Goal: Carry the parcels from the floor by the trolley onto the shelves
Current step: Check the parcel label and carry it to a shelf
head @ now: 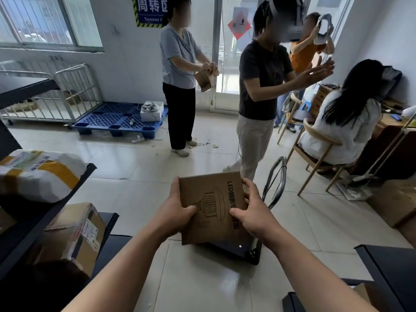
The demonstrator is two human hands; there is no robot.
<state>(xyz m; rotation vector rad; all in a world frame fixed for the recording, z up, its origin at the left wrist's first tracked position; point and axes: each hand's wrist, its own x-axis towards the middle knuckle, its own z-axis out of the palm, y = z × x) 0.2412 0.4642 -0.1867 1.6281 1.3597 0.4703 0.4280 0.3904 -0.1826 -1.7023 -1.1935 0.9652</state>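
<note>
L grip (177, 210) + R grip (254, 212) clasping box (211, 206) by its sides, box hovering lower ctr over trolley (234, 253) | shelves (67, 203) at left edge carrying white parcel (38, 174) + carton (74, 230), so prob. partway done | box awaiting shelving; more to fetch: can't tell

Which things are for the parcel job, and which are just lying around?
For the job: cardboard box, gripped by left hand and right hand; trolley; shelves; white parcel and taped box on them.
Just lying about: blue pallet; cage cart; paper scraps; wooden chair.
</note>
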